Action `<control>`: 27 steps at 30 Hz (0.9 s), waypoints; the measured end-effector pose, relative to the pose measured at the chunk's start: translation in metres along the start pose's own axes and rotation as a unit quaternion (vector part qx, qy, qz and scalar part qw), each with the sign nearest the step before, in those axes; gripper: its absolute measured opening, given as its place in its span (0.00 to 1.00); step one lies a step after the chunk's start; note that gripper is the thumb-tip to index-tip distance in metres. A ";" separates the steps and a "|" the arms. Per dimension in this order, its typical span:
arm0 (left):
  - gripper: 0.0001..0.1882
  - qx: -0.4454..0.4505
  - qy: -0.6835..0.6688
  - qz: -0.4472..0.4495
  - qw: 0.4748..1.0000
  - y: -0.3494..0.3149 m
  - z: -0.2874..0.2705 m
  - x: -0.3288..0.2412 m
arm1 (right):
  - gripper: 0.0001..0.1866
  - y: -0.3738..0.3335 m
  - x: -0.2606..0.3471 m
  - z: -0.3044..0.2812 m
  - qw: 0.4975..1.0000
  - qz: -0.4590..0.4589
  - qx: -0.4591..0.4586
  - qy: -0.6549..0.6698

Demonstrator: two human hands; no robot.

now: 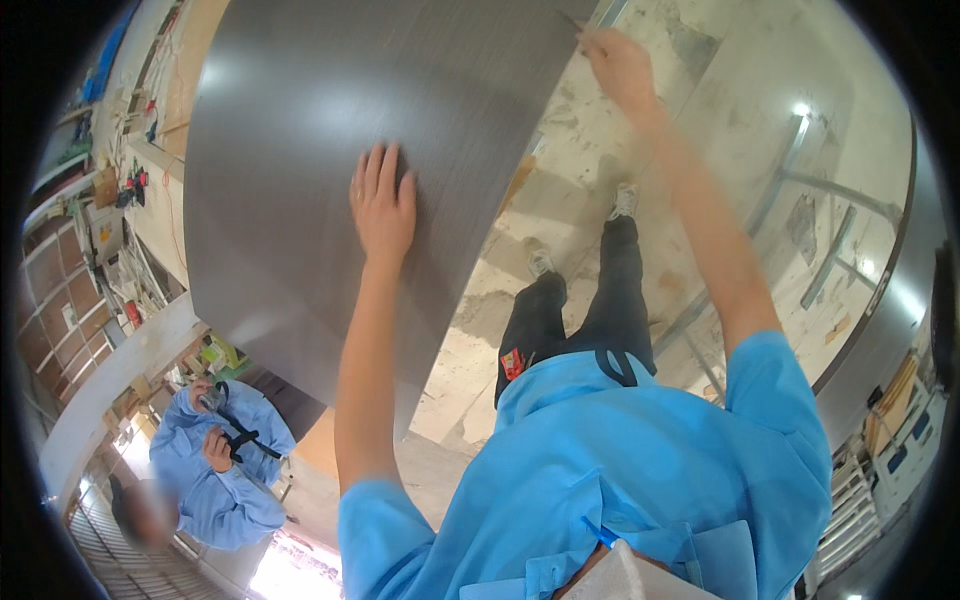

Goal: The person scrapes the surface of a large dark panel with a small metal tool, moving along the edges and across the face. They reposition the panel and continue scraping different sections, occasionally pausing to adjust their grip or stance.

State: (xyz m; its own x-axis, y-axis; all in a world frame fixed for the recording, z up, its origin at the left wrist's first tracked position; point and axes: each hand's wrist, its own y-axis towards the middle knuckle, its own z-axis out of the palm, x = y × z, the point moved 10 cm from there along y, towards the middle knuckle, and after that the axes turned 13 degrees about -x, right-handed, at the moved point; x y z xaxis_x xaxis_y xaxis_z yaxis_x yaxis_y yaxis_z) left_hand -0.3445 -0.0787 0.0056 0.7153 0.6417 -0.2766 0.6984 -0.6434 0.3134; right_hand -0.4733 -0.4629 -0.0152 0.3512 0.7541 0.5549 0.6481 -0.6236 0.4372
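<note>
You've got a dusty concrete floor (600,150), cluttered shelves (75,260) at left, bright ceiling lamp (801,109) at right, coworker (225,470) lower left.

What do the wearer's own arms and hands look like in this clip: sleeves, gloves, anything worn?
Both arms wear short bright-blue shirt sleeves ending above the elbow; the forearms are bare. The left hand and right hand are ungloved, with no watch, ring or band visible.

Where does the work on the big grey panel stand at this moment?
Done: the grey panel is lifted off the floor. In hand: the left hand lies flat on its face, and the right hand pinches its far edge. Left: it isn't set against anything yet.
</note>
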 end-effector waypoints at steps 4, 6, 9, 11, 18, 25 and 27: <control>0.28 0.024 0.055 -0.070 0.996 -0.151 -0.091 0.093 | 0.16 -0.080 0.060 0.008 0.997 -0.060 -0.024 0.031; 0.29 0.016 0.079 -0.100 0.992 -0.208 -0.131 0.125 | 0.16 -0.158 0.125 -0.002 0.992 -0.079 -0.016 0.101; 0.30 -0.016 0.103 -0.131 0.986 -0.256 -0.153 0.151 | 0.20 -0.228 0.195 -0.002 0.985 -0.108 0.049 0.126; 0.30 -0.023 0.118 -0.138 0.983 -0.271 -0.157 0.159 | 0.20 -0.251 0.217 0.006 0.961 -0.189 0.167 0.116; 0.30 -0.032 0.137 -0.134 0.981 -0.275 -0.154 0.158 | 0.16 -0.081 0.063 -0.005 0.997 -0.024 -0.053 -0.047; 0.30 -0.040 0.140 -0.136 0.980 -0.274 -0.156 0.158 | 0.15 -0.227 0.188 0.004 0.994 -0.106 -0.027 -0.001; 0.30 -0.041 0.135 -0.133 0.981 -0.273 -0.156 0.158 | 0.17 -0.300 0.239 0.008 0.992 -0.115 0.039 0.014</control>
State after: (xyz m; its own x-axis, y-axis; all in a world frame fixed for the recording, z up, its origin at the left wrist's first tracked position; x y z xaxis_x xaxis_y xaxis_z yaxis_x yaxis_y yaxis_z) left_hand -0.4259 0.2639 0.0179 0.4675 0.8770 -0.1113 0.8479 -0.4092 0.3371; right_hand -0.5780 -0.0939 -0.0194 0.1686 0.8681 0.4669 0.7602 -0.4160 0.4990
